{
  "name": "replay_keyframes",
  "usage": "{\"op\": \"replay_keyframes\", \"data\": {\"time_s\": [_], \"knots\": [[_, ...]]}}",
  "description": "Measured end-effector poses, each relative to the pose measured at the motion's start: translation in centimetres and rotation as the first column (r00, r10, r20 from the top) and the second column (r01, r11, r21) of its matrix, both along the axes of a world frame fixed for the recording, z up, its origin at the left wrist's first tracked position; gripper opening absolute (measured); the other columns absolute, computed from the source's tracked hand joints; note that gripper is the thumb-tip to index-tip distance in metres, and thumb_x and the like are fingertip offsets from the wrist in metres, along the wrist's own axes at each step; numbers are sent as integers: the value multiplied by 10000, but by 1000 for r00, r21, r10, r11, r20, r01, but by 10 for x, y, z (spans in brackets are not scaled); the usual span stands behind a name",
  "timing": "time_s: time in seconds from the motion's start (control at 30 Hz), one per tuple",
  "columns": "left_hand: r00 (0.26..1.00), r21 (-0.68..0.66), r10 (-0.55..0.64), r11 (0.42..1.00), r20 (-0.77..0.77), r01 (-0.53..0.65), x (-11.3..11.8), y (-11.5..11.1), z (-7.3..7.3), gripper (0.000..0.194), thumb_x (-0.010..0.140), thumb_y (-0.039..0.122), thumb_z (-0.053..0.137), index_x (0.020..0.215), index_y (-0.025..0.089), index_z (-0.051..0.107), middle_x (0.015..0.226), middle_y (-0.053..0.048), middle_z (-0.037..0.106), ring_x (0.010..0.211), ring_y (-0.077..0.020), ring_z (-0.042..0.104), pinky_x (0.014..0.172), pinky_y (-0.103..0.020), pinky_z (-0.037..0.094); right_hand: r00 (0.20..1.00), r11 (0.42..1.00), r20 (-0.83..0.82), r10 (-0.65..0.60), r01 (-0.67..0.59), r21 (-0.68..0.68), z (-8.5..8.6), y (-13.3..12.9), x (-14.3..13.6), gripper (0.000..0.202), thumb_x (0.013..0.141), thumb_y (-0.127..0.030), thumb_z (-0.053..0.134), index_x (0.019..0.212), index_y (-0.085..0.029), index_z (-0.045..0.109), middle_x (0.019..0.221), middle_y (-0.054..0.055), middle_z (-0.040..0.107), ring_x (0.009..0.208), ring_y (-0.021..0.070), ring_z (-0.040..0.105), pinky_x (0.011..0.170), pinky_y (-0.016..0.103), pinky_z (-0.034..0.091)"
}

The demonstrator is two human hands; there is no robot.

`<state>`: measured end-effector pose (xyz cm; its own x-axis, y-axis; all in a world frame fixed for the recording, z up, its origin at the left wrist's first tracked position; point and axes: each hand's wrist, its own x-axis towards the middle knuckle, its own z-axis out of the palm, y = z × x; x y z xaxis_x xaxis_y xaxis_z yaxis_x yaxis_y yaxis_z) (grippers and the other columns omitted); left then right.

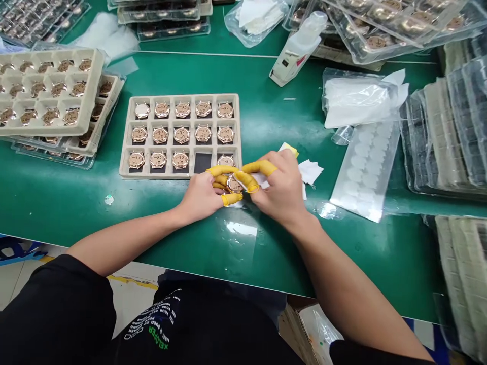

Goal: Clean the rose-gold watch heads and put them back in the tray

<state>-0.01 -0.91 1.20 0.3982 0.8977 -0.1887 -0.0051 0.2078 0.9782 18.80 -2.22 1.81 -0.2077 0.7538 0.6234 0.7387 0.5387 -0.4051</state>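
My left hand, with yellow finger cots on its fingers, is closed around a rose-gold watch case whose marked back faces up. My right hand, also in yellow finger cots, has its thumb and index finger bent together at the case's right edge. A white wipe shows between its fingers; part of it is hidden by the hand. Just beyond my hands lies a beige tray of similar watch cases, face down in their compartments. One front-row compartment shows only its black pad.
Stacked watch trays stand at the left. A white bottle is at the back. On the right lie bagged white wipes, a sheet of round stickers and stacked trays. Crumpled white scraps sit beside my right hand.
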Motion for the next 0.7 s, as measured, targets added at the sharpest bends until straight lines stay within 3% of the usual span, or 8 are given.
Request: {"op": "replay_keyframes", "data": {"time_s": [0.13,0.27,0.4,0.47,0.6,0.7], "knots": [[1000,15,-28,1000,-8,28,-1,-1,-1,557,646,145,861,1184,160,718,935,-29,773,782,-123,744,763,-239,641,996,996,-5,88,-88,-8,0,-1,1,83,960,-290,663,898,-240,685,786,49,644,769,210,484,703,396,392],[1000,3,-20,1000,14,20,-1,-2,-2,545,655,143,855,1182,163,718,910,-22,769,784,-126,746,749,-232,638,1000,1000,-3,1,-1,-14,2,-5,-2,111,966,-293,647,877,-233,676,801,63,655,774,217,477,702,398,377],[999,-45,5,999,37,-3,-1,0,-1,572,634,124,863,1185,162,717,900,-22,767,773,-125,743,753,-242,643,999,999,9,41,-40,-11,2,-7,-7,67,953,-254,647,901,-241,687,782,51,651,762,215,481,698,397,386],[1000,-40,-6,999,24,7,-1,0,-1,574,631,134,872,1184,161,723,891,-25,770,774,-132,750,745,-244,646,999,1000,32,-16,16,-14,1,-3,-5,94,958,-257,619,902,-240,692,800,63,651,776,229,488,710,410,387],[1000,64,9,998,-7,-9,-2,-1,0,552,648,198,901,1175,177,738,957,-44,799,838,-150,770,791,-262,666,971,962,58,-231,237,-136,6,6,25,146,961,-367,649,1007,-249,721,918,96,653,938,290,544,839,471,415],[999,185,21,983,-40,-13,-3,-4,0,506,692,223,888,1176,183,746,983,-49,810,859,-154,779,863,-295,678,982,940,23,-185,184,-289,19,2,50,315,937,-396,687,1228,-275,678,1130,106,684,1080,316,571,902,485,421]]}}
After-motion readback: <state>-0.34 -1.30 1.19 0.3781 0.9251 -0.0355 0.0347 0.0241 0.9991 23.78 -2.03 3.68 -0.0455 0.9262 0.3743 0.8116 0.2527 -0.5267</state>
